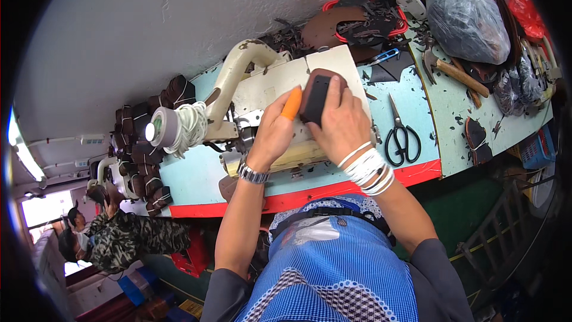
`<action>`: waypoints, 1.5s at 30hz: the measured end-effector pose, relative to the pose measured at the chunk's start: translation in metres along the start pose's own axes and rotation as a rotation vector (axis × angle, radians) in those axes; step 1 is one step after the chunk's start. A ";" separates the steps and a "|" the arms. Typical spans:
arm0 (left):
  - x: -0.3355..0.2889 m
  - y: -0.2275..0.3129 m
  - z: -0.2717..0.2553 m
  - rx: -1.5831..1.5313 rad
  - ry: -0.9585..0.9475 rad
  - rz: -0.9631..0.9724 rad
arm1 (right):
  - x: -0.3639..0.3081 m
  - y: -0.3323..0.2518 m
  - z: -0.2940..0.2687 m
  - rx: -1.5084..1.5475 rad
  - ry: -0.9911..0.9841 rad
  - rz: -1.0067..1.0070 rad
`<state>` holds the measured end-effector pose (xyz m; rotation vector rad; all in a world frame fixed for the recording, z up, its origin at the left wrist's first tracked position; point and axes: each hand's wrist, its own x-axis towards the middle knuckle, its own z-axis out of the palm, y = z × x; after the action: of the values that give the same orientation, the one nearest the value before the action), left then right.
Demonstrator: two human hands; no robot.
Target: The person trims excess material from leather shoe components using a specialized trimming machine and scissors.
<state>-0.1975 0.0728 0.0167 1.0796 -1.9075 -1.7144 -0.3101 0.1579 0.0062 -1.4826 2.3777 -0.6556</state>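
Observation:
A rounded brown leather piece with a black panel (pixel 316 96) is held between my two hands above the pale bed of a cream machine (pixel 262 92). My left hand (pixel 275 134), with an orange finger cover, is closed at the piece's left edge. From the right, my right hand (pixel 350 120) grips it with fingers laid over its face; the thumb side is partly hidden. Several white bands (pixel 370 172) circle my right wrist, and a metal watch (pixel 253 173) is on my left. Black-handled scissors (pixel 400 137) lie right of the machine.
Bundled dark leather pieces (pixel 146 152) line the table's left. Behind the machine is a red basket of scraps (pixel 405 27). A hammer (pixel 459 76) and a filled plastic bag (pixel 468 18) are at right. White cord (pixel 189 128) hangs on the machine arm. A person in camouflage (pixel 140 235) works at far left.

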 end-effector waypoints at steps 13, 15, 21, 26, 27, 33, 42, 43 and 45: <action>-0.148 -0.158 -0.175 0.868 -0.024 -0.065 | -0.116 -0.032 0.105 0.597 -0.354 0.566; -0.143 -0.177 -0.175 0.680 -0.125 -0.092 | -0.103 -0.024 0.131 0.915 -0.645 0.757; -0.126 -0.189 -0.201 0.591 -0.377 -0.114 | -0.099 -0.018 0.189 0.923 -0.475 0.893; -0.136 -0.169 -0.198 0.607 -0.370 -0.041 | -0.106 -0.022 0.195 0.292 0.011 0.643; -0.139 -0.165 -0.194 0.642 -0.293 -0.008 | -0.107 -0.018 0.196 0.327 0.035 0.633; -0.149 -0.150 -0.203 0.750 -0.176 -0.013 | -0.103 -0.017 0.189 0.640 -0.197 0.722; -0.138 -0.092 -0.213 -0.132 -0.332 -0.427 | -0.105 -0.012 0.166 1.625 -0.666 1.041; -0.133 -0.084 -0.212 -0.240 -0.385 -0.431 | -0.107 -0.014 0.164 1.727 -0.643 1.095; -0.118 -0.071 -0.205 -0.254 -0.392 -0.454 | -0.117 -0.024 0.158 1.788 -0.628 1.113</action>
<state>0.0434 0.0213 0.0162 1.2097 -1.6627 -2.5018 -0.1689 0.2164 -0.1203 0.3840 0.8898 -1.1121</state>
